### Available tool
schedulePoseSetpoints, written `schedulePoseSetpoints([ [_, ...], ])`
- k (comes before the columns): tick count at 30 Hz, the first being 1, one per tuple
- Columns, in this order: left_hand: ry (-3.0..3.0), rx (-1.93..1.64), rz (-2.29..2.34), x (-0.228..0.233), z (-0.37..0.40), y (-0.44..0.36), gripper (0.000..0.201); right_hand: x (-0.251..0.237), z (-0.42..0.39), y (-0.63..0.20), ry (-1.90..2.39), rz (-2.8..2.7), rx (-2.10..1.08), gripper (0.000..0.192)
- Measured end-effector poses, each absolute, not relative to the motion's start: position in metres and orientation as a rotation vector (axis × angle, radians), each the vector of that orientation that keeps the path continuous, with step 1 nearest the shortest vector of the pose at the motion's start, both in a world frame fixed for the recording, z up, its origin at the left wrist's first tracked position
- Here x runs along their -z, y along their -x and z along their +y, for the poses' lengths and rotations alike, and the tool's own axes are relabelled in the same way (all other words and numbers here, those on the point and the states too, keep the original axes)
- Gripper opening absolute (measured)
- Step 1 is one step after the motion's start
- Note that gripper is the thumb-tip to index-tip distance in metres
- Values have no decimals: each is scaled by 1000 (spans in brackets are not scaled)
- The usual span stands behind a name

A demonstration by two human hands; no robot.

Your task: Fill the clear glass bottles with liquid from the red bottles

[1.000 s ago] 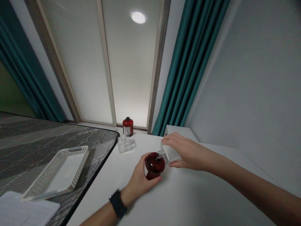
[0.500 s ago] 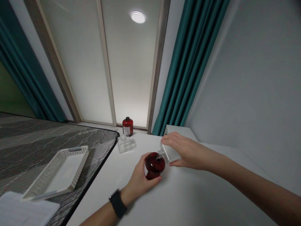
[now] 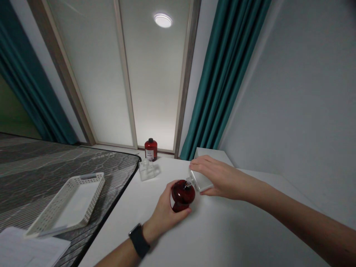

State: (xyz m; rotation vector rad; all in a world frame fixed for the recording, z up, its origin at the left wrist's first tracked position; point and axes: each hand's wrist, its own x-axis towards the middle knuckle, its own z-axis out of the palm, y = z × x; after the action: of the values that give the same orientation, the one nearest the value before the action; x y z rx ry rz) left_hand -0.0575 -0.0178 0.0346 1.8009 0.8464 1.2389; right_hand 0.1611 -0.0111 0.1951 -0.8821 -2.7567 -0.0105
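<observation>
My left hand (image 3: 165, 207), with a dark watch on its wrist, is wrapped round a dark red bottle (image 3: 183, 193). No cap shows on that bottle's top. My right hand (image 3: 218, 176) grips a clear, flat-sided bottle (image 3: 202, 181) tipped sideways, its neck meeting the red bottle's mouth. Whether liquid runs between them I cannot tell. Further back on the white table stand a capped red bottle (image 3: 151, 150) with a pale label and a clear glass-like bottle (image 3: 147, 170) close in front of it.
A white perforated basket (image 3: 93, 202) and white paper sheets (image 3: 30, 248) lie on a grey patterned mat (image 3: 116, 167) at left. Behind my right hand is a white box (image 3: 214, 154). Teal curtains (image 3: 219, 81) and frosted sliding doors (image 3: 155, 85) are at the back.
</observation>
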Motion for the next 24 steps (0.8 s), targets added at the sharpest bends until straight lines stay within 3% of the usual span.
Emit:
schedulePoseSetpoints([
  [24, -1797, -1254, 854, -34, -17, 57, 71, -197, -12, -161, 862, -2760, -10, 81],
])
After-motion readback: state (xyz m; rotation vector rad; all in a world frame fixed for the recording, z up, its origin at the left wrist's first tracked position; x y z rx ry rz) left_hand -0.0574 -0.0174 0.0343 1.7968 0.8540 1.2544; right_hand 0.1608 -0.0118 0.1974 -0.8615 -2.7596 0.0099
